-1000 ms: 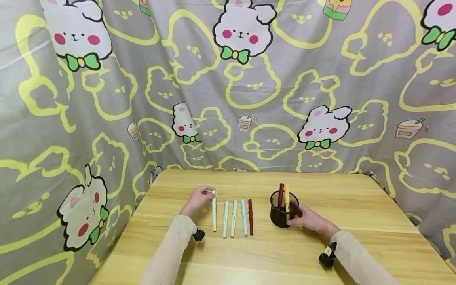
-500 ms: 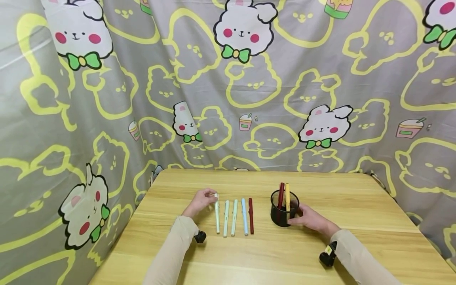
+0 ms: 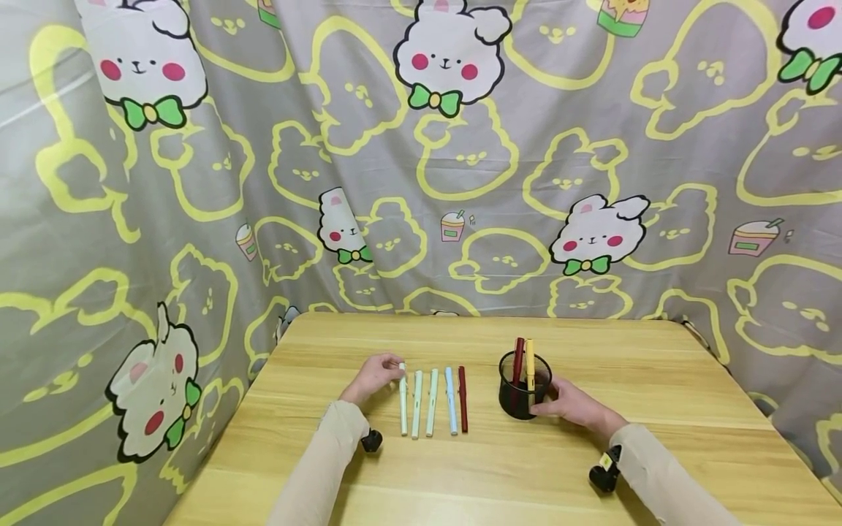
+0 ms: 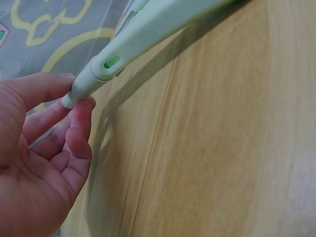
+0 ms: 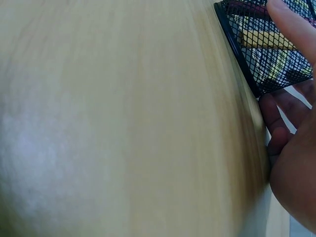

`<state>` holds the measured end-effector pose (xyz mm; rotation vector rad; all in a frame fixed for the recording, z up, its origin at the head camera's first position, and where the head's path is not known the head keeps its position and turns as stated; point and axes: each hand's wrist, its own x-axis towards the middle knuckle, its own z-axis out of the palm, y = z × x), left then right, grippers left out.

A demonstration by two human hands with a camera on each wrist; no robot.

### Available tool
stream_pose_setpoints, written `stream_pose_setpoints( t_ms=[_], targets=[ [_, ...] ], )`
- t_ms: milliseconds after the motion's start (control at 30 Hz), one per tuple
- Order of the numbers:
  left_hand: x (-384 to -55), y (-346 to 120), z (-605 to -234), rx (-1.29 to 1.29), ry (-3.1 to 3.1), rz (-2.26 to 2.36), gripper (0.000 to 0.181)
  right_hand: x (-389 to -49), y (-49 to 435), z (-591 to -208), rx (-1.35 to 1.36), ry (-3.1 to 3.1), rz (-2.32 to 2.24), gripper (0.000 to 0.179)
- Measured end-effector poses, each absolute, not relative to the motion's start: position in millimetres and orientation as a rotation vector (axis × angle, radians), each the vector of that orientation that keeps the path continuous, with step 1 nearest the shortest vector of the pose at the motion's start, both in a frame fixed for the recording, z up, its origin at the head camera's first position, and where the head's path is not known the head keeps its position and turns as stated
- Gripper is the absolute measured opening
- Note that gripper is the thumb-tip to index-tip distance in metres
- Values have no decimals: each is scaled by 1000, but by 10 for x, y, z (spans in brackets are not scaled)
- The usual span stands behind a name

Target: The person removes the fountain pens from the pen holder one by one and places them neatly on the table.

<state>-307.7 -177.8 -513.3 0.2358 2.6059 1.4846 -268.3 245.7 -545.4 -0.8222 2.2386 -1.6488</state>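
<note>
My left hand [image 3: 376, 376] pinches the far end of a light green pen [image 3: 404, 409] between thumb and fingertips. In the left wrist view, this pen [image 4: 143, 37] slants up and away from the fingers. It lies leftmost in a row, beside two more light green pens [image 3: 417, 405] [image 3: 432, 403], a light blue pen [image 3: 451, 402] and a dark red pen [image 3: 463, 400]. My right hand [image 3: 574, 404] holds a black mesh pen holder [image 3: 513, 400] from its right side, thumb in front. A dark red pen [image 3: 518, 358] and a yellow pen [image 3: 531, 359] stand in it.
Everything rests on a wooden table [image 3: 460, 478]. A grey curtain [image 3: 421, 175] with rabbit drawings hangs behind and to the left. A small black device [image 3: 371, 440] sits at the left wrist, another black device [image 3: 605, 471] at the right.
My left hand has shifted the leftmost light green pen right and towards me, so it lies closer to its neighbour and nearly level with the row. The right hand and pen holder stay in place.
</note>
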Motion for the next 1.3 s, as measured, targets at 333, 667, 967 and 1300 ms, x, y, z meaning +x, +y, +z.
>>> stream_pose_setpoints(
  t_ms=[333,667,967,1300],
  targets=[
    [-3093,-1738,-5122,326,2648,1391,24,-2683,2445,-5407,-788,2222,-1658,70],
    [-3099,-1765,-5139,370,2647,1315,21,-2677,2444,-5406,-760,2214,-1652,68],
    [-3115,-1745,-5127,364,2681,1265,19,-2666,2440,-5417,-732,2198,-1668,69],
    [-3098,-1731,-5127,368,2687,1231,22,-2672,2451,-5417,-729,2205,-1666,70]
  ],
)
